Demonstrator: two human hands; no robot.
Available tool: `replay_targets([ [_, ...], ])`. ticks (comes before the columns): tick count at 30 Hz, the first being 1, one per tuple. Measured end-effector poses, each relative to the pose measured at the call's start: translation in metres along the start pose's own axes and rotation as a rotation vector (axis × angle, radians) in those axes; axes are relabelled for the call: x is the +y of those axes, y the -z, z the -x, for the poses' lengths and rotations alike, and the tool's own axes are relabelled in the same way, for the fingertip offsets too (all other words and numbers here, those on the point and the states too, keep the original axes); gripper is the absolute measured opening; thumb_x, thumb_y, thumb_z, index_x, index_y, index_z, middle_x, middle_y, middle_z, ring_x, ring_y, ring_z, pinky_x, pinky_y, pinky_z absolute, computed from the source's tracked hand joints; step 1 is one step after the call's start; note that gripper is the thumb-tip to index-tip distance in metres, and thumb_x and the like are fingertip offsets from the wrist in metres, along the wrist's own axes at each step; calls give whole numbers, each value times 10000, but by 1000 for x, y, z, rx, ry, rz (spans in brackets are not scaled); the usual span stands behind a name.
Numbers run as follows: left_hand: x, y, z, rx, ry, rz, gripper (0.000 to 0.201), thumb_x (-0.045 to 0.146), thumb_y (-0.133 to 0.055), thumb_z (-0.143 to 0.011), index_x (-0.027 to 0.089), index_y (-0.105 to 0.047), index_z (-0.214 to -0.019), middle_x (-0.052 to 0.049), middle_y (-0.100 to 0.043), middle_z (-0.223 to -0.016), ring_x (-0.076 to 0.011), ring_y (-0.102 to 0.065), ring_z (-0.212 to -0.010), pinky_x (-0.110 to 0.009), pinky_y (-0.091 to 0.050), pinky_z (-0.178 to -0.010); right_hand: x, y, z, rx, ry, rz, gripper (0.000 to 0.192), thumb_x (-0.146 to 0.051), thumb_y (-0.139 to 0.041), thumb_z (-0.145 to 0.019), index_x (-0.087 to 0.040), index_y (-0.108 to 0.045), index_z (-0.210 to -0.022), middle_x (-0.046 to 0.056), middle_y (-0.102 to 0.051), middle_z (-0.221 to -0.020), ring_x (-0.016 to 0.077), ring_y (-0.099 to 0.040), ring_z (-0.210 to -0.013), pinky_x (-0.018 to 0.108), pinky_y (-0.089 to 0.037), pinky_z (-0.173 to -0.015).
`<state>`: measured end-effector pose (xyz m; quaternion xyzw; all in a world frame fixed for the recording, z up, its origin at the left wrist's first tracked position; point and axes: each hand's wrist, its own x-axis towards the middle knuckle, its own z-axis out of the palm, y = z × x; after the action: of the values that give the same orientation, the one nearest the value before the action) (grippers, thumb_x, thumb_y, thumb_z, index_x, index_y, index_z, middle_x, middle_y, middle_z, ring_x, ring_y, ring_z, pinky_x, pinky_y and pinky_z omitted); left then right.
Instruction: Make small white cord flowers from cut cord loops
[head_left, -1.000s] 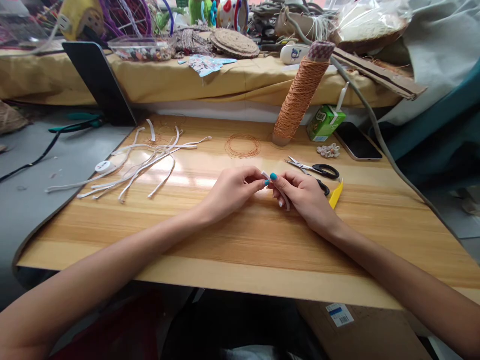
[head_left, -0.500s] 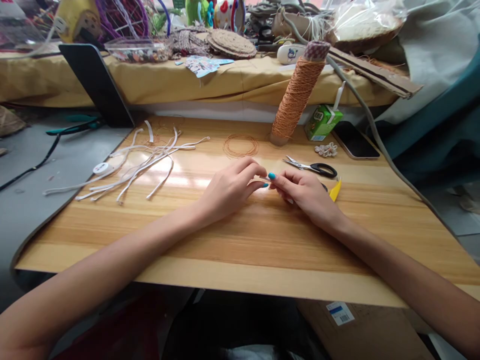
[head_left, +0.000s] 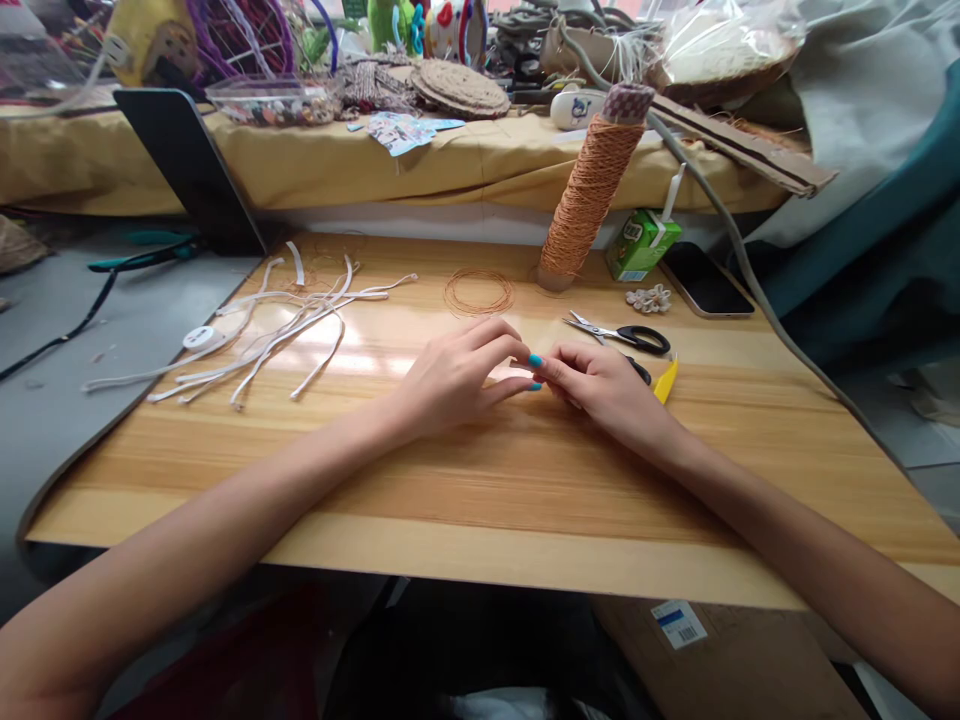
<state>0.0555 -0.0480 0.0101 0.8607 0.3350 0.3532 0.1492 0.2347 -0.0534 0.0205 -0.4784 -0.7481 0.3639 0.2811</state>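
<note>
Both hands meet fingertip to fingertip just above the wooden table. My right hand (head_left: 600,385) is closed in a pinch, thumb against the bent fingers. What sits in that pinch is too small and hidden to name. My left hand (head_left: 469,375) curves toward it, its bent fingers and thumb closing at the right fingertips; any thing between them is hidden. Just beyond my right hand lie black-handled scissors (head_left: 643,340) and a yellow-and-black tool (head_left: 666,380), partly covered by the hand. A coil of thin orange cord (head_left: 478,292) rests behind my left hand.
White cord strips (head_left: 262,350) and a round white tape measure (head_left: 201,338) lie at left. An orange cord spool (head_left: 592,200), green drink carton (head_left: 643,245), small beaded piece (head_left: 649,298) and phone (head_left: 707,280) stand or lie at back right. A dark tablet (head_left: 191,170) leans back left.
My right thumb has shifted slightly left and down, and the left thumb has moved slightly down. The hands stay together, and the view has shifted a little.
</note>
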Motion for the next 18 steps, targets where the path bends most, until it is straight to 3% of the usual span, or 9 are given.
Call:
replay_targets([
  [6,5,3,-4,-17,176,261,177,257,-475,-796,167,-615,-738,-38,-578,-764,-115,-512,-718,-209,-381,-638,2,-1,-1,-18,31,13,320,-403,-429,-819,-160,-552,-651,-42,-425,-536,61,-359,-478,203,-270,-476],
  [12,0,6,-8,-82,551,551,170,269,-516,-735,134,-618,-723,-4,-558,-617,-101,-498,-602,-207,-371,-573,2,-2,1,-11,45,-41,316,-417,-446,-809,-159,-544,-655,-46,-416,-521,60,-353,-464,204,-273,-470],
  [14,0,5,-9,-110,582,516,174,270,-520,-724,127,-619,-716,0,-551,-601,-99,-490,-586,-210,-365,-562,0,-2,1,24,49,-56,317,-417,-448,-808,-158,-536,-649,-47,-412,-515,60,-350,-460,206,-271,-465],
  [18,3,6,-9,-132,499,393,167,247,-506,-727,127,-614,-688,4,-570,-644,-93,-489,-606,-206,-361,-573,0,-3,1,130,31,-92,294,-391,-456,-813,-153,-526,-656,-47,-420,-522,53,-345,-448,206,-269,-457],
])
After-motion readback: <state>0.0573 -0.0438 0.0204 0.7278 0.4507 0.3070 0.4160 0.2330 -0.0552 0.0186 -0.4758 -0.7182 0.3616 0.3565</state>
